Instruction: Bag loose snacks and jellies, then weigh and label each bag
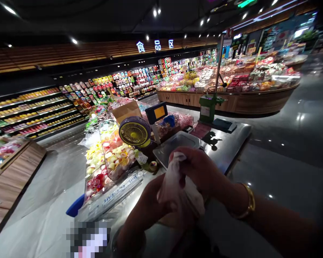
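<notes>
While the person stands at a steel counter [231, 143] in a dim supermarket, long shelves of packaged goods [34, 111] run along the far left and a curved wooden island of sweets [258, 96] sits far right. Near left, clear bins of wrapped candies [110, 154] line up beside a roll of bags [115, 195]. Behind them: a small yellow fan [135, 131], a scale with an orange display [156, 112] and its steel weighing tray [177, 143], then a green sealing machine [207, 107] farther back.

Both hands meet low in the near centre over the counter edge. The left hand [148, 204] and the right hand [201, 172], which wears a gold bangle [249, 204], each have fingers closed on a thin white plastic bag [177, 186], bunched between them.

Judgement: the bag looks very light, limp and slippery, with no stiffness; film layers likely cling together. Best hold is a fingertip pinch at the top edge, one hand per side, to part the mouth. It probably tears if yanked.
</notes>
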A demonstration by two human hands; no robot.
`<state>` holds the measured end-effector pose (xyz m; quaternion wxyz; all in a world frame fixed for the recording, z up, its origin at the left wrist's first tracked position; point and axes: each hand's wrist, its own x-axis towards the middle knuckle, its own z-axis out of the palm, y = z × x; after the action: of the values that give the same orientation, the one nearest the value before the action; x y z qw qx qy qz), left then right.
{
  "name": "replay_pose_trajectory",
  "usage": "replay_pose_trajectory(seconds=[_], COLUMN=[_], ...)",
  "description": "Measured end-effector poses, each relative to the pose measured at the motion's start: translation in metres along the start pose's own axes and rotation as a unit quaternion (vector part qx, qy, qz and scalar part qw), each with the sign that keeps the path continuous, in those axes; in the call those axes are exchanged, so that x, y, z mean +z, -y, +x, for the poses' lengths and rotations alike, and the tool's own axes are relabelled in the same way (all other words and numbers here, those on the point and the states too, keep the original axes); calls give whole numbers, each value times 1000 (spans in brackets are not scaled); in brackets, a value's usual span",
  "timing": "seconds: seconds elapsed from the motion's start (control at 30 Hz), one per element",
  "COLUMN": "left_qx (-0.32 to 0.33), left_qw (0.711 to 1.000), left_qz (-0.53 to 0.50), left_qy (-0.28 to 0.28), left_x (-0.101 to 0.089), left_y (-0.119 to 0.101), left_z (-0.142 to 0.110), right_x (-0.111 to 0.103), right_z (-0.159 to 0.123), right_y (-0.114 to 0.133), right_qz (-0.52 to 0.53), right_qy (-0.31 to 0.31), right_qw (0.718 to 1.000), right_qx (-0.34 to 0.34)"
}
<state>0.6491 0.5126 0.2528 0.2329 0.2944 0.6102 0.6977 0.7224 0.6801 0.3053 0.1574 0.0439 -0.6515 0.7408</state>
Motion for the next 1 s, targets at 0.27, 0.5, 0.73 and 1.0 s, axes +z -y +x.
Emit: replay_pose_trajectory(seconds=[0.27,0.5,0.73,1.0], left_qx=[7,17,49,29], left_qw=[996,991,981,966], left_qz=[-60,-120,-138,-144], left_qy=[-61,-59,-127,-211], left_x=[23,16,29,40], left_y=[31,61,99,140], left_z=[146,248,290,306], right_x=[-58,-124,-165,-212], right_z=[138,222,263,287], right_y=[-16,-47,-84,-131], right_qz=[109,140,148,-15], right_qy=[-1,-29,6,178], right_qw=[993,987,984,984], right_qx=[53,80,95,12])
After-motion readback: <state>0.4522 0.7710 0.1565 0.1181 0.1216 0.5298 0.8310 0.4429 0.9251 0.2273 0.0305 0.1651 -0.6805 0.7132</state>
